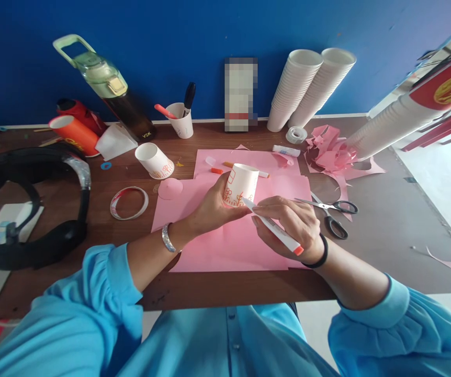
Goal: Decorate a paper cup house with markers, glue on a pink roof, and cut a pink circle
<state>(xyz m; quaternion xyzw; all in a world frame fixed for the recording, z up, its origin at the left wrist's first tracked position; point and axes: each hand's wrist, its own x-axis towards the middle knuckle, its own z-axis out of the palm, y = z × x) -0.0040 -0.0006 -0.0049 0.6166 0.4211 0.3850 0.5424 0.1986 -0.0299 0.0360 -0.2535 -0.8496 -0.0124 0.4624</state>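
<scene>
My left hand point(214, 207) is wrapped round a white paper cup point(245, 178) with orange drawings near its lower edge. In my right hand point(292, 222) is a white marker point(274, 233) with an orange end, its tip at the cup's drawn side. Both hands are above pink paper sheets point(210, 246) on the brown table. An orange marker cap point(216, 170) and a slim orange and white marker point(265, 174) lie on the paper behind the cup. Another paper cup point(155, 161) with similar orange drawings stands to the left.
Scissors point(329, 209) lie right of my right hand, near crumpled pink scraps point(327, 149). Stacked paper cups point(296, 89) stand at the back by the blue wall. A bottle point(111, 94), a pen cup point(181, 125), a tape roll point(129, 203) and a black headset point(29, 204) are leftward.
</scene>
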